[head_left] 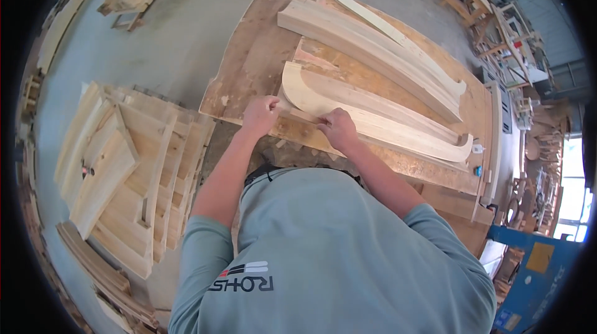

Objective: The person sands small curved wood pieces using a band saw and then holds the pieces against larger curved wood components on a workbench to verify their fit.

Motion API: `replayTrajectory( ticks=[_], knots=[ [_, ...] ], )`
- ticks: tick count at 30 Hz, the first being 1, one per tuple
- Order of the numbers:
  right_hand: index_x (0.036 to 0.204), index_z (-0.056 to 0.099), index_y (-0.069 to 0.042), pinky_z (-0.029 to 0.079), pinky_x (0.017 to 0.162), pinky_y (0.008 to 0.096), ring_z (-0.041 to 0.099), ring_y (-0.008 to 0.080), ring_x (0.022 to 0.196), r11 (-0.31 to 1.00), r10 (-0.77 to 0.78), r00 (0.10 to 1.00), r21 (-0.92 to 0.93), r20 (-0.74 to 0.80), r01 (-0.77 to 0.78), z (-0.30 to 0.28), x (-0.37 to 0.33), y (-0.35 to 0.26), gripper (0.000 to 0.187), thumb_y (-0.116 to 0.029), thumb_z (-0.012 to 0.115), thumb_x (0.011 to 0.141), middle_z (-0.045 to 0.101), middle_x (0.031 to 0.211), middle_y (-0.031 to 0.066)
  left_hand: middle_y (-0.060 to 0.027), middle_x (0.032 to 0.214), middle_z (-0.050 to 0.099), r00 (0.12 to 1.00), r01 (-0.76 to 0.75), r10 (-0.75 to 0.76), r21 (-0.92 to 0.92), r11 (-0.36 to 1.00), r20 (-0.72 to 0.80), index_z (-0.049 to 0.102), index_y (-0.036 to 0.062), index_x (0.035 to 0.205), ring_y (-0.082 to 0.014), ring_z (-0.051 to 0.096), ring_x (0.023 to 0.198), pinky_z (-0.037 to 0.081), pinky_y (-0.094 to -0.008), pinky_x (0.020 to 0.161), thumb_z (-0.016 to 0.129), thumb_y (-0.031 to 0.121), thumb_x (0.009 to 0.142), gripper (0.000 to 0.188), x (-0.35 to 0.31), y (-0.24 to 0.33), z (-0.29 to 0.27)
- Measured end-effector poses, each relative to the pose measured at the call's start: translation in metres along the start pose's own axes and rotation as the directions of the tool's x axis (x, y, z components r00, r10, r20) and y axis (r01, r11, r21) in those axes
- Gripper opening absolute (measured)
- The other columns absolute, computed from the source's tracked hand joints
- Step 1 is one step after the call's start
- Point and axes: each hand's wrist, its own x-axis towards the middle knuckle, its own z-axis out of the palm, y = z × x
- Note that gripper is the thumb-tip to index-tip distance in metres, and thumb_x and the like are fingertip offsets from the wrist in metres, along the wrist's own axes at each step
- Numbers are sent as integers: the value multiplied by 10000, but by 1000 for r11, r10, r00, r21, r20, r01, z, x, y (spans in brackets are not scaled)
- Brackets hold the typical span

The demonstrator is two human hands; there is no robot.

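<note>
A long pale curved wooden piece (373, 119) with upswept ends lies across the workbench (242, 54) in front of me. My left hand (261, 114) is closed in a pinch beside its left end, close to a thin brownish strip or edge. Along the near edge of the same piece, my right hand (339, 129) has its fingers curled in. What either set of fingertips grips is too small to make out. Directly behind the pale piece sits a wider wooden board (385, 107), partly covered by it.
Farther back on the bench are a thick wooden beam (367, 51) and a slim curved strip (379, 23). A small blue object (477, 171) sits by the bench's right end. Stacked wooden panels (137, 178) stand at my left, a blue cabinet (535, 272) at lower right.
</note>
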Motion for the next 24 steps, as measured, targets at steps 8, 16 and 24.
replayTrajectory(
  ticks=[8,16,24],
  knots=[
    [954,772,-96,489,898,439,600,340,1008,980,197,979,-25,-41,-198,21,-3,-32,196,-245,741,832,660,949,154,-181,1011,741,900,-135,83,93,987,427,734,5,1108,-309,712,957,545,-395,847,755,260,796,404,37,-8,-9],
    [952,767,-85,486,907,451,604,360,990,973,228,972,41,-58,-226,15,0,-34,195,-237,731,837,661,943,173,-193,993,747,885,-132,108,22,991,453,748,9,1067,-321,720,927,547,-388,848,727,267,814,362,51,-13,-2],
    [952,768,-76,504,860,431,627,338,961,964,259,962,76,-81,-254,16,2,-44,210,-258,740,850,672,938,151,-180,986,748,858,-141,102,41,989,503,770,33,1012,-326,715,938,547,-393,856,707,283,835,313,59,-19,-5]
  ],
)
